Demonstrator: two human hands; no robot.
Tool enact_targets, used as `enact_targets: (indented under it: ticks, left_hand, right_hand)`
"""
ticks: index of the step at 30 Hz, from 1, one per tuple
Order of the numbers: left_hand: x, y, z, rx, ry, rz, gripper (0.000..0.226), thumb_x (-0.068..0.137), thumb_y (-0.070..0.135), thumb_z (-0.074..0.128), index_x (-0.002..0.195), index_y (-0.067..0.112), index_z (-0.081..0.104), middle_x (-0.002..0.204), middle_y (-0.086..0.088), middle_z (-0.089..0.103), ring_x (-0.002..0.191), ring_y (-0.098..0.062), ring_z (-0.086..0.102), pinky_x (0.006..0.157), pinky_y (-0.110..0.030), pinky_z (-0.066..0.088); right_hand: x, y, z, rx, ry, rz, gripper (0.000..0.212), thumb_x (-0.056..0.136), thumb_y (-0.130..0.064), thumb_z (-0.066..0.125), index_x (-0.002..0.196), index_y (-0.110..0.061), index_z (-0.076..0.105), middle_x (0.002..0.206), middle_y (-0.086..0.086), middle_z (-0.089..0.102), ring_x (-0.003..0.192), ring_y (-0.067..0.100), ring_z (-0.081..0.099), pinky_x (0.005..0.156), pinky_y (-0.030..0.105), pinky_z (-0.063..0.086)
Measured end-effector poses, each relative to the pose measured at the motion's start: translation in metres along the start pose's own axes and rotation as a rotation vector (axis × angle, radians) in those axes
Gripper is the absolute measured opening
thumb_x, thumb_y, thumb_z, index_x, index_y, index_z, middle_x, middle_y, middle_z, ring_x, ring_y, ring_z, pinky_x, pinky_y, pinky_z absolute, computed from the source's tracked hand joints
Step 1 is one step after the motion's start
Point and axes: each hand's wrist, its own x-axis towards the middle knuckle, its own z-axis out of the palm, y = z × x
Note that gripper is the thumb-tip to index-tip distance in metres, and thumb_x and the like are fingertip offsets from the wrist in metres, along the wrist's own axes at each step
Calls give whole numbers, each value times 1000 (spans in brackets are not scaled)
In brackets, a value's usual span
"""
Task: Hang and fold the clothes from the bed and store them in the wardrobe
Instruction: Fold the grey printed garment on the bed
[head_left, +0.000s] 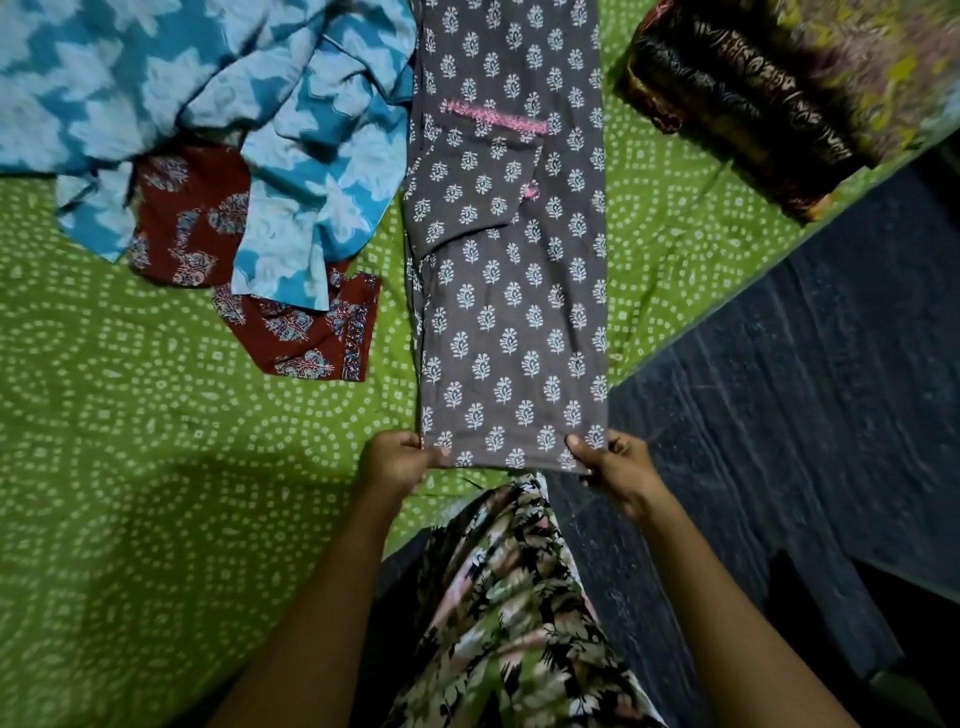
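Hands are pinching the near corners of the grey printed garment (511, 291), left hand (397, 460) and right hand (615, 467), laid lengthwise on the green bed (156, 467). Soft, floppy cotton probably, so corners are the sensible grab.

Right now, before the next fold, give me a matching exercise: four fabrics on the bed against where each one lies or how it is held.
1 grey printed garment
2 blue-and-white garment
3 maroon cloth
4 dark patterned stack

A partly under the blue-and-white garment
B far right edge of the bed
C crumpled, upper left
D near hem pinched by left hand and right hand

Pairs: 1-D, 2-C, 3-A, 4-B
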Motion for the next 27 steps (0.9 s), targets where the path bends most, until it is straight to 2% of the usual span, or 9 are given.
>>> enact_targets:
  ticks: [2, 5, 8, 12, 15, 19, 21, 23, 27]
  left_hand:
    - [0, 2, 0, 142, -27, -37, 30, 75, 20, 78, 63, 10, 53, 59, -9, 62, 47, -17, 52, 51, -27, 46]
    - [-15, 16, 1, 52, -336, -285, 39, 80, 41, 70, 66, 9, 52, 52, -4, 57, 38, -11, 50, 38, -19, 42]
    - [-28, 21, 9, -17, -521, -363, 69, 73, 61, 61, 100, -2, 61, 87, -18, 70, 76, -26, 70, 67, -33, 59]
    - [-42, 9, 30, -381, -793, -456, 79, 70, 62, 56, 124, 5, 45, 113, -27, 62, 103, -37, 64, 84, -41, 54]
    - [-46, 9, 43, -848, -579, -290, 48, 75, 35, 61, 116, 11, 51, 108, -22, 65, 104, -33, 62, 93, -41, 48]
    - [-31, 19, 30, -1289, -256, -149, 30, 74, 11, 61, 103, 3, 60, 90, -14, 72, 83, -24, 70, 76, -41, 58]
    - [-23, 19, 24, -1212, -220, -89, 28, 76, 3, 60, 104, 4, 59, 91, -11, 72, 80, -19, 71, 68, -36, 59]
    - [-16, 13, 19, -1014, -159, -68, 23, 81, -1, 59, 104, 2, 59, 92, -11, 72, 79, -17, 71, 74, -35, 59]
    - [-12, -10, 12, -494, 104, -19, 42, 79, 8, 70, 116, -7, 56, 109, -19, 66, 95, -28, 64, 92, -45, 51]
  right_hand:
    - [-1, -1, 2, 25, -11, 6, 5, 79, -2, 70, 83, -3, 67, 84, 17, 73, 72, 24, 62, 61, 26, 52]
    - [-7, -10, 3, 245, -94, 2, 13, 81, 8, 63, 89, -1, 65, 84, 11, 74, 72, 17, 70, 65, 25, 58]
    - [-9, -8, 1, 400, -204, 13, 27, 74, 7, 68, 99, -2, 63, 87, 8, 74, 74, 15, 71, 63, 23, 58]
    - [-13, -3, -3, 475, -327, 58, 76, 36, -12, 96, 103, -2, 63, 92, 11, 73, 71, 14, 69, 70, 22, 56]
    - [-18, -7, -4, 504, -365, 53, 84, 28, -10, 97, 103, 1, 60, 88, 13, 73, 73, 16, 71, 63, 23, 58]
    - [-17, -10, -7, 385, -325, 37, 92, 23, -17, 98, 105, -2, 62, 94, 11, 73, 81, 17, 71, 66, 24, 58]
    - [-16, -12, -10, 376, -304, 33, 92, 22, -17, 98, 105, -2, 62, 94, 11, 73, 82, 18, 71, 68, 25, 58]
    - [-17, -13, -10, 366, -284, 35, 86, 27, -12, 96, 105, -1, 62, 94, 12, 73, 82, 19, 71, 67, 26, 58]
    - [-17, -3, -5, 45, -134, 35, 47, 67, 7, 74, 111, 8, 60, 94, 12, 72, 80, 21, 69, 67, 28, 58]
